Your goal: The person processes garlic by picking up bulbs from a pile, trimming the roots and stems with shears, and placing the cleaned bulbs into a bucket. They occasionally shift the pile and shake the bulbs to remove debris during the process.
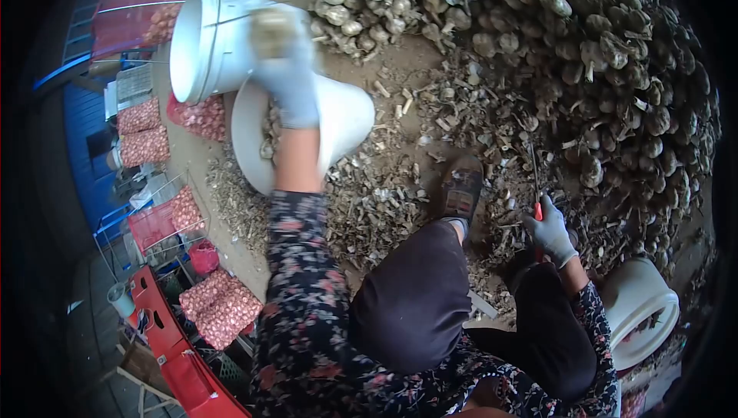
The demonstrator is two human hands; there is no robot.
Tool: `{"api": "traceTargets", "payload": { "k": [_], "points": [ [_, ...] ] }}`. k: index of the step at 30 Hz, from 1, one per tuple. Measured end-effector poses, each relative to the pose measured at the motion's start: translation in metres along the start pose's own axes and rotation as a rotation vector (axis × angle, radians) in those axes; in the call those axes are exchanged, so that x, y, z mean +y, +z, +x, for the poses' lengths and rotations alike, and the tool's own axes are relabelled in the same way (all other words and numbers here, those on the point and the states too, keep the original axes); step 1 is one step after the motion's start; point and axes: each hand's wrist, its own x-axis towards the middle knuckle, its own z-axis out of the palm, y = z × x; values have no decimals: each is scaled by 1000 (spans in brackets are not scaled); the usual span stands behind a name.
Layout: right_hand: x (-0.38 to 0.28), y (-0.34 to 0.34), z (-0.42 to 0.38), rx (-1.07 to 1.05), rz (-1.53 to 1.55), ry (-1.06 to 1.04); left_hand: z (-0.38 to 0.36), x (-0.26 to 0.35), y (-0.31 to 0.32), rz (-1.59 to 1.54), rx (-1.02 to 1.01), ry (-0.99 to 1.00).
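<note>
My left hand [288,72], in a pale glove, is stretched out over two white buckets and smeared by motion. A blurred tan shape shows at its fingertips; I cannot tell what it is. Beneath that arm, the lower bucket [350,114] lies tilted with garlic bulbs [269,133] inside. Beside it leans the upper bucket [184,45]. My right hand [551,229], gloved too, is closed around the red handle [538,210] of a cutting tool, whose thin metal end points at a big heap of garlic [538,26].
Stem scraps [377,203] litter the ground around my shoe [461,187]. A third white bucket [638,303] lies at the lower right. Filled mesh bags [221,306], red crates [165,349] and wire racks line the left side.
</note>
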Motion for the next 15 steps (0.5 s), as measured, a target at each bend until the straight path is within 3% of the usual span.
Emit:
{"api": "traceTargets", "payload": {
  "k": [1,2,3,5,6,8,10,11,12,13,15],
  "points": [
    [-6,2,0,-1,6,-13,41,30,-26,210,273,20],
    [-11,2,0,0,-11,-41,90,37,-60,479,356,324],
    [-13,2,-4,3,-30,-55,125,40,-85,515,371,418],
    [-13,2,-1,-86,-71,0,180,19,-150,1289,169,245],
    [-26,-2,-6,-108,-46,39,167,18,-133,1267,136,218],
    [-36,-7,-3,-111,-18,79,147,44,-87,1379,156,533],
    [-33,-2,2,-78,-73,10,119,3,-42,841,-117,395],
    [-35,-2,4,-80,-75,24,89,-31,-6,630,-232,483],
    [-37,-4,4,-70,-78,30,45,-1,42,1021,-418,77],
    [-35,-7,4,-62,-85,39,37,-59,54,1012,-616,105],
    [-23,-9,4,-59,-94,66,23,-169,66,900,-659,-324]
  ]
}}
